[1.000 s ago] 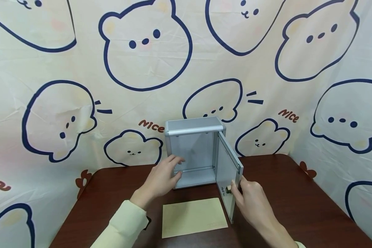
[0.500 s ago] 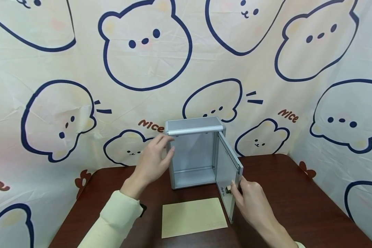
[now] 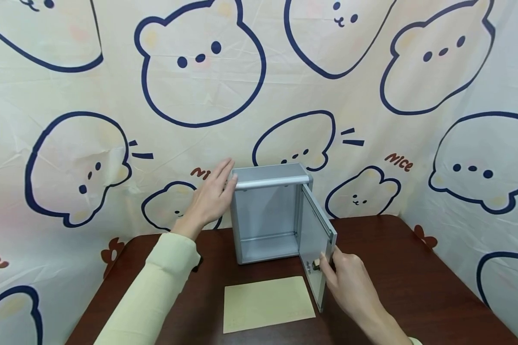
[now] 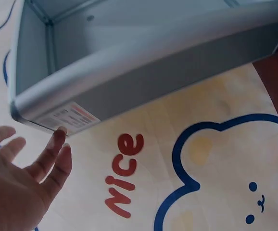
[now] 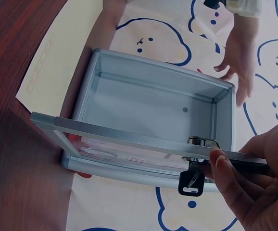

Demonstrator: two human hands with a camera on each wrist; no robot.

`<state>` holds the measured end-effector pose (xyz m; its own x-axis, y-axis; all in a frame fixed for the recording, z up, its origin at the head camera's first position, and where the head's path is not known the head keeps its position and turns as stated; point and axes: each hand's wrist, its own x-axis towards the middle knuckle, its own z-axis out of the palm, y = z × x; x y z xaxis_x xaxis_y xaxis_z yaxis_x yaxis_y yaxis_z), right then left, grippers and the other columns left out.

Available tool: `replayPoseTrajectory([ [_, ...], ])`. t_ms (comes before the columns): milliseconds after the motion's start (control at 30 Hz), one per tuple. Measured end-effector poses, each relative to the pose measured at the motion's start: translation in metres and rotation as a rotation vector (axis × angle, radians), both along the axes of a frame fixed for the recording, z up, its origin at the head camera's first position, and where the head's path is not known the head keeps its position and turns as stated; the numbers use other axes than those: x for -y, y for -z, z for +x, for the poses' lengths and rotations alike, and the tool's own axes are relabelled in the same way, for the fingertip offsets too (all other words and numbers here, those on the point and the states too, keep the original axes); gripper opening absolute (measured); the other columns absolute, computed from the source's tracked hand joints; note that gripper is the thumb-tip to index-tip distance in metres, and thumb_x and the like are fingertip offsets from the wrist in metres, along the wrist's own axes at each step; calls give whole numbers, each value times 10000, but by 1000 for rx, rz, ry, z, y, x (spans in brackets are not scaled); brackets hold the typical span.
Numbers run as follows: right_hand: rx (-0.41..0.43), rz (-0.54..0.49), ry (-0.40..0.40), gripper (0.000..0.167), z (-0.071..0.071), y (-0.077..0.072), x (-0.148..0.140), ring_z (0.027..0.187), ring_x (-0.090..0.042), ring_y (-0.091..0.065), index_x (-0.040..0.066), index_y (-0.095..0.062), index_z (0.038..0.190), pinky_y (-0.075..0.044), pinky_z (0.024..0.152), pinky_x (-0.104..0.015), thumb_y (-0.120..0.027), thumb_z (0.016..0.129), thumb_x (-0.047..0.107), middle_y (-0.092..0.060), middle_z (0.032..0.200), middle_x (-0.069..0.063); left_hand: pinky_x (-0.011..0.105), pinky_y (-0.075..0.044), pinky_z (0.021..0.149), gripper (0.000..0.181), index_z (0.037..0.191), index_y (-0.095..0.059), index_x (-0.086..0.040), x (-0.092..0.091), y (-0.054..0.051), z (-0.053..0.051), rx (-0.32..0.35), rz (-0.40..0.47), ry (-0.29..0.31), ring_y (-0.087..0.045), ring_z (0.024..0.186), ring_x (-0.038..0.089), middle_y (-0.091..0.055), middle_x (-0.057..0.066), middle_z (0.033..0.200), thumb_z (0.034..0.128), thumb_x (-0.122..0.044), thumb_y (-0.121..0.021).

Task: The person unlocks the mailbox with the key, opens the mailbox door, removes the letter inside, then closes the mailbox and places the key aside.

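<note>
A silver metal box (image 3: 269,175) stands on the table with its hinged door (image 3: 315,230) swung out towards me. My right hand (image 3: 356,282) grips the door's free edge beside the lock (image 3: 316,264). In the right wrist view a black-headed key (image 5: 191,184) hangs at the lock on the door's outer face. My left hand (image 3: 211,199) is at the box's upper left corner, fingers extended. The left wrist view has its fingertips by a printed label (image 4: 69,117) on the box's side; whether they touch it I cannot tell. Nothing lies inside the visible part of the box.
A pale yellow envelope (image 3: 267,304) lies flat on the dark brown table (image 3: 371,239) in front of the box. Close behind the table hangs a cream cloth (image 3: 190,143) printed with cartoon bears.
My left hand has moved from the box's opening out to the left and up to its top left corner, its fingers straightening. My right hand keeps its grip on the door, which stays put.
</note>
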<state>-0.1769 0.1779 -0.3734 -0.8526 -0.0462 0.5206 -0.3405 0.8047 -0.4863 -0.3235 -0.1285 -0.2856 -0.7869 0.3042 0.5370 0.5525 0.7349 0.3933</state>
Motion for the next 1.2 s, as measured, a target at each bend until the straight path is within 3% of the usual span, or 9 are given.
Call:
replayPoseTrajectory([
  [300,16,-12,3,179,1,-1,1,433,3,-298,75,-630,824,-289,378,-214,-636,1001,95,-346,531,109,482,-189,1252,616,1634,-247,-107,7,0,-19,99,-37,44,-157,1571,226,-175,25,1713,1110,-426,-194],
  [633,38,-13,-5,131,0,-1,0,428,6,-286,-10,-707,1015,-281,374,-207,-629,1008,95,-364,537,102,430,-167,1263,570,1620,-282,-87,11,3,-29,147,-6,152,-172,1568,223,-211,33,1702,1119,-351,-223],
  [900,52,-17,1,121,0,-1,0,431,1,-289,19,-687,933,-283,377,-208,-629,1007,97,-354,541,101,456,-188,1257,542,1607,-320,-81,14,6,-35,126,16,223,-210,1560,240,-266,43,1685,1117,-300,-244],
  [1200,54,-15,4,150,0,-1,1,430,-5,-294,51,-656,860,-287,382,-210,-634,1003,92,-348,538,99,452,-218,1248,532,1579,-392,-80,15,13,-41,74,45,233,-277,1537,250,-353,23,1648,1114,-294,-244],
])
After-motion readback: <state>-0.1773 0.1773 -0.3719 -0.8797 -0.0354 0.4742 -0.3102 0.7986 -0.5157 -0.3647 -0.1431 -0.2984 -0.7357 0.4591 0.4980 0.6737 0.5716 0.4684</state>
